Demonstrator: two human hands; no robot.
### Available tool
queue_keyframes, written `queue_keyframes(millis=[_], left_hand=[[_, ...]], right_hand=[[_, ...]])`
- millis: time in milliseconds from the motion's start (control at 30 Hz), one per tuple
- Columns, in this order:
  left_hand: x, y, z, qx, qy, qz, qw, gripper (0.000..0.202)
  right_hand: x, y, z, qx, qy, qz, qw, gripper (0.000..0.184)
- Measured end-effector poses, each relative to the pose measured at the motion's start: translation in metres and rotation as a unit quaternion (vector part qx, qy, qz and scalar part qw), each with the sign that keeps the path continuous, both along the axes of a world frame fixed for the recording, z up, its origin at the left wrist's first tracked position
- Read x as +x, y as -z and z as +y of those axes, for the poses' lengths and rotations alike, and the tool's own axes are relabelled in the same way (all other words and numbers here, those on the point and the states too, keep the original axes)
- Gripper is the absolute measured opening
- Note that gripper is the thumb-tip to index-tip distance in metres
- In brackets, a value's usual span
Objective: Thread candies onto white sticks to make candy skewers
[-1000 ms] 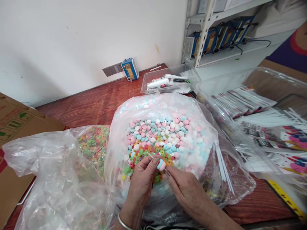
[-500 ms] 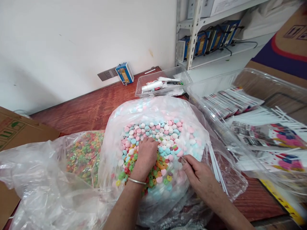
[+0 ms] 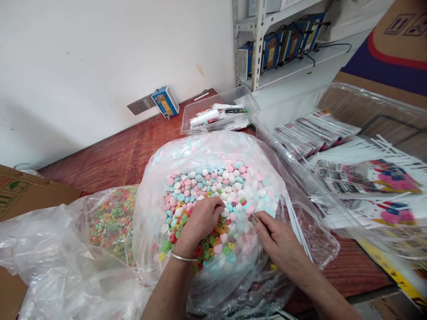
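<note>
My left hand (image 3: 204, 218), with a bangle on its wrist, is over the candy in an open plastic bag (image 3: 151, 178). Its fingers are drawn together; what they hold is hidden, though a white candy lies right at the tips. Pink, white and blue round candies (image 3: 190, 183) fill the bag, with coloured ring gummies (image 3: 210, 244) in front. To the right, my right hand (image 3: 276, 238) pinches the near end of a thin stick. A short row of candies (image 3: 247, 205), green, red, blue and pink, sits in line with it at the fingertips.
White sticks (image 3: 298, 224) lie beside the bag. Another bag of ring gummies (image 3: 111, 220) is at left. A clear bin (image 3: 283, 149) at right holds printed packets (image 3: 370, 173). Behind stand a small tray (image 3: 187, 124), a blue device (image 3: 166, 102) and shelving (image 3: 258, 49).
My left hand has come up out of the candies and moved right, closer to my right hand, fingers drawn together. My right hand keeps its pinch. The view has shifted slightly.
</note>
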State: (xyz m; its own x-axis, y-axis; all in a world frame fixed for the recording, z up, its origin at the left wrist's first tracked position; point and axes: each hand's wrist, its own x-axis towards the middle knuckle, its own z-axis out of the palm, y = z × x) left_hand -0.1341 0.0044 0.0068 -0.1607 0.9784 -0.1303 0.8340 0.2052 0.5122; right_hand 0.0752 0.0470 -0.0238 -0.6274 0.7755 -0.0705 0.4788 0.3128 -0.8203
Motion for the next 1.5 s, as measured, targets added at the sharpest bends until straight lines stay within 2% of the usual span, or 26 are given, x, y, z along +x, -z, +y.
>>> queue_keyframes(millis=[233, 333, 433, 600, 700, 800, 900, 1100, 1233, 1367, 1500], left_hand=[[-0.002, 0.004, -0.002, 0.01, -0.031, 0.001, 0.999, 0.024], [-0.003, 0.004, -0.002, 0.002, -0.018, -0.004, 1.0, 0.026], [-0.002, 0.004, -0.003, -0.013, 0.003, -0.01, 1.0, 0.02], [0.0, 0.004, -0.003, -0.024, -0.004, 0.005, 1.0, 0.012], [-0.001, 0.006, -0.002, -0.001, -0.039, 0.012, 0.999, 0.009], [-0.003, 0.009, 0.0, 0.015, -0.061, 0.069, 0.996, 0.008], [-0.002, 0.011, 0.001, 0.011, -0.03, 0.097, 0.995, 0.007], [0.001, 0.004, -0.003, -0.013, 0.022, 0.051, 0.998, 0.004], [0.003, 0.005, -0.004, 0.002, 0.024, 0.075, 0.997, 0.015], [0.006, 0.008, -0.007, -0.003, 0.037, 0.121, 0.992, 0.018], [0.009, 0.004, -0.014, -0.017, 0.049, 0.124, 0.991, 0.024]], right_hand=[[-0.003, 0.001, -0.001, 0.006, -0.009, -0.015, 1.0, 0.021], [-0.006, 0.0, -0.002, 0.003, -0.01, -0.016, 1.0, 0.021], [-0.007, -0.002, -0.003, 0.001, -0.015, -0.01, 1.0, 0.023], [-0.008, -0.002, -0.002, 0.01, -0.012, -0.01, 1.0, 0.024], [-0.008, -0.002, -0.002, 0.008, -0.013, -0.008, 1.0, 0.025], [-0.007, -0.003, -0.002, 0.007, -0.016, -0.005, 1.0, 0.025], [-0.007, -0.003, -0.003, 0.001, -0.022, -0.005, 1.0, 0.025], [-0.008, -0.001, -0.004, -0.009, -0.031, -0.003, 0.999, 0.024], [-0.008, 0.0, -0.004, -0.01, -0.035, 0.004, 0.999, 0.023], [-0.008, 0.0, -0.004, -0.007, -0.039, 0.008, 0.999, 0.022], [-0.008, -0.001, -0.005, 0.001, -0.034, 0.016, 0.999, 0.021]])
